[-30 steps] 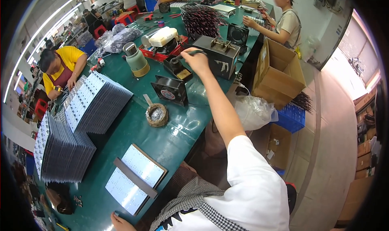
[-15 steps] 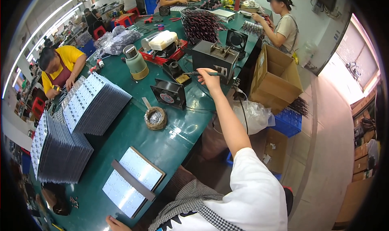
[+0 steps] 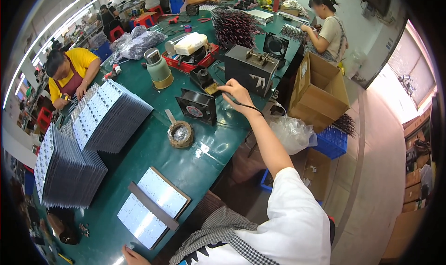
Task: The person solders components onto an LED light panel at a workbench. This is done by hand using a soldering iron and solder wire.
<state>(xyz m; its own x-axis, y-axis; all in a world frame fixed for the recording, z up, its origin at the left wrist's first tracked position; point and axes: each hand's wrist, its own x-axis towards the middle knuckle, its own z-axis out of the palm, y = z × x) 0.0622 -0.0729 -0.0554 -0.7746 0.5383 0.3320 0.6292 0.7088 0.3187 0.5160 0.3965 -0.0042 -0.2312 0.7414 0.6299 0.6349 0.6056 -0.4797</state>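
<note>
My right hand (image 3: 236,95) is closed round a soldering iron (image 3: 248,108), whose cord trails back along my wrist. The iron's front end is at the yellow sponge (image 3: 212,89) of a black soldering iron stand (image 3: 201,76); my fingers partly hide it. At the lower edge, my left hand (image 3: 134,256) rests by the table edge with its visible fingers stretched out; much of it is cut off. Nearest to it lie white perforated circuit boards (image 3: 160,190) in a wooden fixture, with a brown bar (image 3: 153,206) across them.
A black fan (image 3: 196,107) and a roll-like ring (image 3: 180,135) stand mid-table. Tall stacks of boards (image 3: 111,118) fill the left. Behind the stand are a black box-shaped unit (image 3: 251,69), a flask (image 3: 158,69) and a red tray (image 3: 190,65). An open carton (image 3: 318,90) stands right. Co-workers sit around.
My right hand has moved slightly left and down, and the iron's handle now angles back along my wrist. Its front end has come to the sponge. My left hand stays nearly still.
</note>
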